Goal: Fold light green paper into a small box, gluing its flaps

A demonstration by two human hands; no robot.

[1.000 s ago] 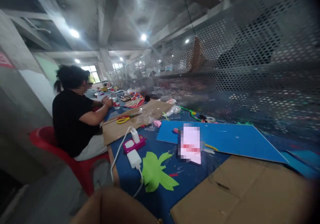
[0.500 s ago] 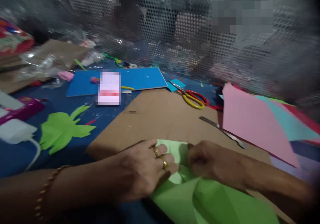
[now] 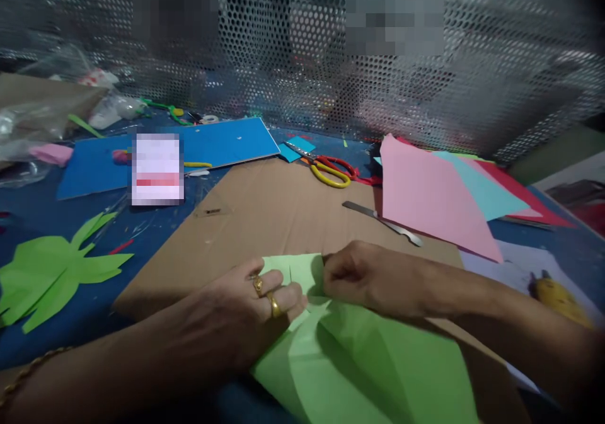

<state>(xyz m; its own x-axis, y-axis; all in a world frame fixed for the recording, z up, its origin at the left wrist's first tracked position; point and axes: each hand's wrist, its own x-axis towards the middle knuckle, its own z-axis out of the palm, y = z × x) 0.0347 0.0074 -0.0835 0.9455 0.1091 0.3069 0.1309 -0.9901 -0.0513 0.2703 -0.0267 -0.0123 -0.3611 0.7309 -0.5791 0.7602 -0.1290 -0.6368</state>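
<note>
A large light-green sheet of paper (image 3: 378, 361) lies over the front of the brown cardboard, its far end folded over and its near part curling up. My left hand (image 3: 255, 304), with two gold rings, grips the left side of the folded part, fingers curled and pressed on it. At the right side of the fold, my right hand (image 3: 357, 276) is closed in a fist on the paper. Its fingertips are hidden from view. A crease line shows on the paper between both hands.
Under the work lies the cardboard (image 3: 265, 210). Behind it are scissors (image 3: 331, 171) and a flat metal blade (image 3: 382, 221). Coloured sheets (image 3: 435, 191) lie right, a green paper cut-out (image 3: 57, 269) left. A phone-like lit screen (image 3: 157, 169) stands before a blue board (image 3: 227, 140). Perforated metal sheeting (image 3: 265, 52) rises behind.
The view has swung right, so everything sits further left in the picture. Both hands keep hold of the folded green paper, and the fold looks much the same.
</note>
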